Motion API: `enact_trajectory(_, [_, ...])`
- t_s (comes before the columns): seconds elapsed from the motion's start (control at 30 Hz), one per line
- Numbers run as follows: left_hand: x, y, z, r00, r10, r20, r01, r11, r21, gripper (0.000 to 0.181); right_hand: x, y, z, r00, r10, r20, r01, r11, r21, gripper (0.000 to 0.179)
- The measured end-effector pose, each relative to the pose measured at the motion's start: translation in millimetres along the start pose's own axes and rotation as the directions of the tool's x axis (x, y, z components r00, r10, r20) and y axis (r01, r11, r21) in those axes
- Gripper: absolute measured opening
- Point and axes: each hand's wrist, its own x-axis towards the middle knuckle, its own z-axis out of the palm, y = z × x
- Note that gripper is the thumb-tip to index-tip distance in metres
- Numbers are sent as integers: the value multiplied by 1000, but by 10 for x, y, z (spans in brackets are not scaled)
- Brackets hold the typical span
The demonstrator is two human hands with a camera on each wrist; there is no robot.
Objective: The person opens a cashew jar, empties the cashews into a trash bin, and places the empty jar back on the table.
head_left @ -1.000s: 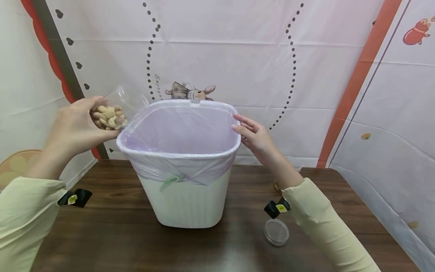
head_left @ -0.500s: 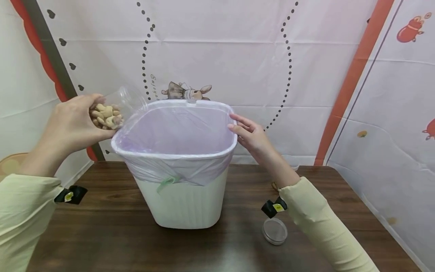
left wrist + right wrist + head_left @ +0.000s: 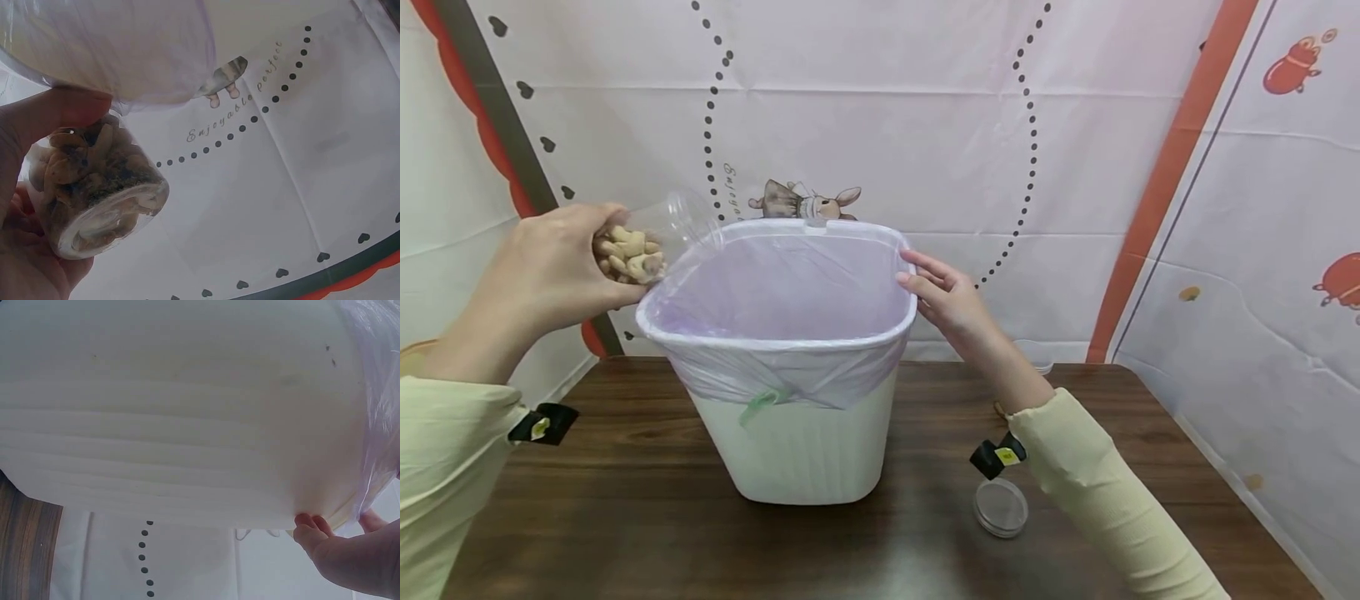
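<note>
My left hand (image 3: 542, 267) grips a clear plastic jar (image 3: 666, 223) lying on its side, its mouth at the left rim of a white trash bin (image 3: 808, 454). Cashew nuts (image 3: 628, 250) are bunched in the jar's bottom end; the left wrist view shows dark patches among the nuts (image 3: 75, 165). A pale purple bag (image 3: 797, 367) lines the bin, folded over the rim, with a green tie at the front. At the right rim, my right hand (image 3: 951, 304) holds the edge, some fingertips (image 3: 306, 522) against the outer wall.
The bin stands on a dark wooden table (image 3: 625, 492). A round clear lid (image 3: 1000, 507) lies right of it. Behind my right forearm, a clear object (image 3: 1036, 354) and a small brown item (image 3: 998, 408) are partly hidden. Printed cloth (image 3: 880, 125) hangs behind.
The head view has shifted slightly, so everything appears a little further left. Both hands keep their places at the bin, and the nuts stay in the jar's bottom end.
</note>
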Motion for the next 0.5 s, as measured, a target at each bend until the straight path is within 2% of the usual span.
enact_trajectory(0.23, [-34,-28,-133,999,7,36,-9,998,66,66,43,4,102,1000,-11,28,10,1000,28,51])
enact_trajectory(0.37, [-2,40,-155,998,24,64,-28,998,64,63,22,-11,78,1000,-1,4,1,1000,25,51])
enact_trajectory(0.5, [29,107,-140,997,54,63,-58,996,61,65,-6,-29,30,1000,6,-9,-5,1000,15,51])
